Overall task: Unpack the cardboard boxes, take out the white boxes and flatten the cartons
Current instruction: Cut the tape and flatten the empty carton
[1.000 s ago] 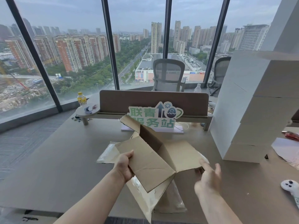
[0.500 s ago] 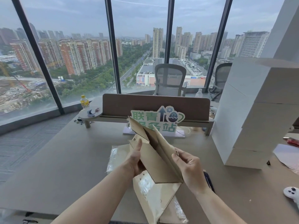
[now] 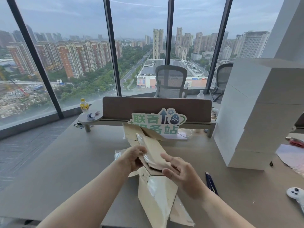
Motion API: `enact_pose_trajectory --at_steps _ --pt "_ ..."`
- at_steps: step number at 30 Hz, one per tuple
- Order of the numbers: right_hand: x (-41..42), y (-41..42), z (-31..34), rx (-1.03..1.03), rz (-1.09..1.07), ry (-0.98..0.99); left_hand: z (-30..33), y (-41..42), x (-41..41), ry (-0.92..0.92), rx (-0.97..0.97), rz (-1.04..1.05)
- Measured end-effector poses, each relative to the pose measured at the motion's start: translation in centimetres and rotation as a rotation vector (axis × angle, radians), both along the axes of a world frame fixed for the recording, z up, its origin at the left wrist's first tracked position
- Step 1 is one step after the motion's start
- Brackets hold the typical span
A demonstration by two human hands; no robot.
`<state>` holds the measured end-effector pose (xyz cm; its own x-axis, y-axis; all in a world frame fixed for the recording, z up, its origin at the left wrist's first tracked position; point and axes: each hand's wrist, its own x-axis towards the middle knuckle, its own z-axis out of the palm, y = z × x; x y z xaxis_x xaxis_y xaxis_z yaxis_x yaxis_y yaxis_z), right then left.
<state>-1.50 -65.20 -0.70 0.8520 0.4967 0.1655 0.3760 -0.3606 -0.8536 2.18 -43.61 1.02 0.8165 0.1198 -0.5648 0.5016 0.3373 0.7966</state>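
Note:
A brown cardboard carton (image 3: 156, 191), folded nearly flat with clear tape on its flaps, hangs above the grey desk (image 3: 65, 170) in front of me. My left hand (image 3: 133, 157) grips its left edge, thumb on top. From the right, my right hand (image 3: 179, 171) presses against the folded panel with fingers mostly straight. A tall stack of white boxes (image 3: 256, 116) stands on the desk at the right.
A green-lettered sign (image 3: 158, 120) stands before a brown desk divider (image 3: 156, 107). Clear plastic wrap (image 3: 117, 153) lies under the carton. A dark pen-like object (image 3: 211, 183), a white controller (image 3: 296, 196), papers (image 3: 291, 155) and a red tool (image 3: 296, 142) lie at right. Office chairs (image 3: 171, 81) stand beyond.
The open carton has been folded together into a flat shape. My right hand came in from the right onto the carton; both hands pressed the panels closer.

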Motion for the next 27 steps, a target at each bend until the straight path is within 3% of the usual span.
enact_pose_trajectory --at_steps 5,9,12,15,22,24,25,27 --pt "-0.2 -0.8 -1.1 0.091 -0.058 -0.004 2.1 1.0 0.0 -0.113 -0.024 -0.029" --pt "0.7 -0.3 -0.2 0.320 -0.302 -0.255 3.2 0.9 0.0 -0.200 -0.103 -0.067" --pt "1.7 0.4 0.1 0.205 -0.314 -0.588 3.2 1.6 0.0 -0.231 -0.177 -0.070" --pt "2.2 1.1 -1.3 0.109 -0.212 -0.669 2.4 2.7 -0.4 -0.234 -0.208 -0.062" --pt "2.2 2.5 -2.8 -0.097 0.069 -0.424 0.1 6.1 -1.3 -0.114 -0.087 0.038" --pt "1.8 2.5 -2.5 -0.079 0.108 -0.181 -0.3 7.2 -1.6 -0.084 -0.057 0.071" --pt "1.6 2.5 -2.3 0.029 0.069 0.011 -0.2 7.7 -1.7 -0.075 -0.047 0.083" --pt "2.8 1.8 -4.1 0.169 -0.134 0.274 0.1 8.4 -1.8 -0.071 -0.047 0.100"
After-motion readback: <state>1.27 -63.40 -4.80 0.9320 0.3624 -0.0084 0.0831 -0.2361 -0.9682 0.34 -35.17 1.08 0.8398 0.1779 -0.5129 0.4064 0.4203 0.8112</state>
